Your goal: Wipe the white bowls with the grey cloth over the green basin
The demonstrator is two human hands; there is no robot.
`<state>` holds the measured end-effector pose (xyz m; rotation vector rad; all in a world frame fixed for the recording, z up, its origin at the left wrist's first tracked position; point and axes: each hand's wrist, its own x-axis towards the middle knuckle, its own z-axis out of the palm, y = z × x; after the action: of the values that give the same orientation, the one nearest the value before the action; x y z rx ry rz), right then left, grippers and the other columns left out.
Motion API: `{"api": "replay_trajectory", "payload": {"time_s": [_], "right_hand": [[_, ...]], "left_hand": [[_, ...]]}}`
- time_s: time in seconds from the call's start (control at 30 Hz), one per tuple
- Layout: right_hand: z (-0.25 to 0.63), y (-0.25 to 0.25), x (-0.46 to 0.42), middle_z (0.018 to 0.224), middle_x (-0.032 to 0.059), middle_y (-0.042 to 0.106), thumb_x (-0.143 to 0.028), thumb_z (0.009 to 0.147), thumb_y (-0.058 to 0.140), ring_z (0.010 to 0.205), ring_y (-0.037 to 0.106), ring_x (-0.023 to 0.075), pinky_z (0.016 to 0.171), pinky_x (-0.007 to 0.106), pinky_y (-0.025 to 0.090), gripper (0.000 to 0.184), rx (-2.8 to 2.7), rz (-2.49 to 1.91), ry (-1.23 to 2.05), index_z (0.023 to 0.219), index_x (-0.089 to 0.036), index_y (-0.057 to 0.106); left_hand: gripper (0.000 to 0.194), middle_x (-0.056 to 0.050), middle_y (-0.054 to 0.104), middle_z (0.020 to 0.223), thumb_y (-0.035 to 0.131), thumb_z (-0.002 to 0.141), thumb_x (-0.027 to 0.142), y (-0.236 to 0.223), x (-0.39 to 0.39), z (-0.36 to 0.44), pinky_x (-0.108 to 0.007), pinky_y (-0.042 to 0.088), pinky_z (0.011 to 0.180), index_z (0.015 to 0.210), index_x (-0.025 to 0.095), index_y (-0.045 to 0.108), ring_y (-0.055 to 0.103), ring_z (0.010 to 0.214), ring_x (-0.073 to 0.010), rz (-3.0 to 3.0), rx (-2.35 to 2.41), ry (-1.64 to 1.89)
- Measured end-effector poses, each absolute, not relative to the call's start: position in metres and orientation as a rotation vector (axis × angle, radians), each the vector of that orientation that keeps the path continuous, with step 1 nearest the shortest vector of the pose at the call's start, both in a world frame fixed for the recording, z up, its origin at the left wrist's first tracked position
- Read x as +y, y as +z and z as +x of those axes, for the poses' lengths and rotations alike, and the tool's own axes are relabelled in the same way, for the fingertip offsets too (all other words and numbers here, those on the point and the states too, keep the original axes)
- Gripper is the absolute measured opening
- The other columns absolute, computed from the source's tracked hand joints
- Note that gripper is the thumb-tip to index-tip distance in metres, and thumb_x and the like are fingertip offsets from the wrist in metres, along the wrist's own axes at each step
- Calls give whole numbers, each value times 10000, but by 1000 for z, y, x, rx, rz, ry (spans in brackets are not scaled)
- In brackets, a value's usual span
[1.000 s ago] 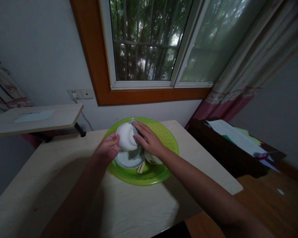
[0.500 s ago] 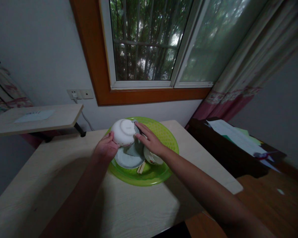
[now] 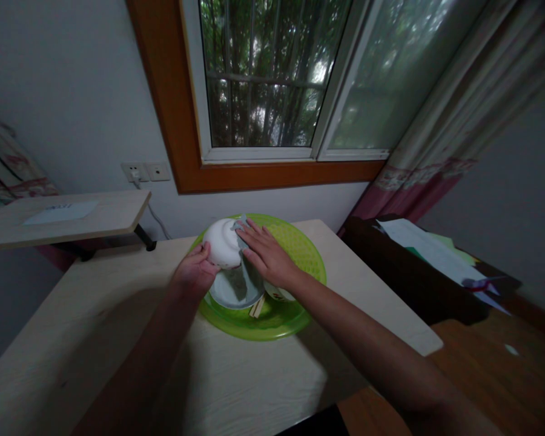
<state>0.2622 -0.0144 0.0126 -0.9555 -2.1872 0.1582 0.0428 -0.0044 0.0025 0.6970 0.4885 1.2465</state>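
Observation:
My left hand (image 3: 194, 272) grips a white bowl (image 3: 222, 242), held bottom-up and tilted over a green plastic basin (image 3: 300, 242). Pressed against the bowl's right side is my right hand (image 3: 266, 257), fingers flat on a grey cloth (image 3: 244, 266) that hangs down from under them. Beneath the bowl a pale plate (image 3: 224, 293) lies in the basin. A second small bowl (image 3: 279, 295) with a pattern sits partly hidden under my right wrist. Wooden chopstick ends (image 3: 257, 307) poke out beside the plate.
The basin stands on a light wooden table (image 3: 118, 339) under a window. A small side shelf (image 3: 63, 215) juts out at the left, with wall sockets (image 3: 146, 172) behind. A dark cabinet with papers (image 3: 429, 251) stands at the right, beside a curtain (image 3: 440, 151).
The left hand has turned the bowl a little while the right hand with the cloth slid up and left across the bowl's side.

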Motion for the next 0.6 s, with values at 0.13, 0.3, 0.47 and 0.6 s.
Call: {"api": "replay_trajectory", "payload": {"time_s": [0.13,0.3,0.47,0.6], "right_hand": [[263,17,-21,1573,36,578,-417,1118,400,1608,301,259,1304,633,229,463,-2226,-840,78,1555,-328,525],[258,21,-25,1690,86,416,-474,1113,393,1633,224,271,1320,621,206,632,-2317,-813,53,1692,-270,242],[259,17,-18,1673,137,433,-481,1108,409,1610,293,299,1308,637,231,636,-2197,-986,47,1676,-229,274],[262,16,-19,1581,109,562,-436,1103,441,1573,376,289,1292,634,276,497,-2140,-947,28,1562,-253,496]], "left_hand": [[491,-163,695,1390,616,955,189,7,-6,40,-475,552,1103,1444,171,583,620,1350,-308,676,507,1285],[425,-189,694,1381,597,950,167,-3,-2,45,-517,536,1119,1374,145,624,628,1344,-329,619,470,1234],[420,-225,668,1413,562,971,153,1,-4,47,-566,523,1124,1386,102,604,603,1375,-355,610,514,1274],[477,-208,679,1404,535,985,131,7,-5,44,-546,516,1138,1461,113,558,598,1383,-339,589,532,1310]]}}
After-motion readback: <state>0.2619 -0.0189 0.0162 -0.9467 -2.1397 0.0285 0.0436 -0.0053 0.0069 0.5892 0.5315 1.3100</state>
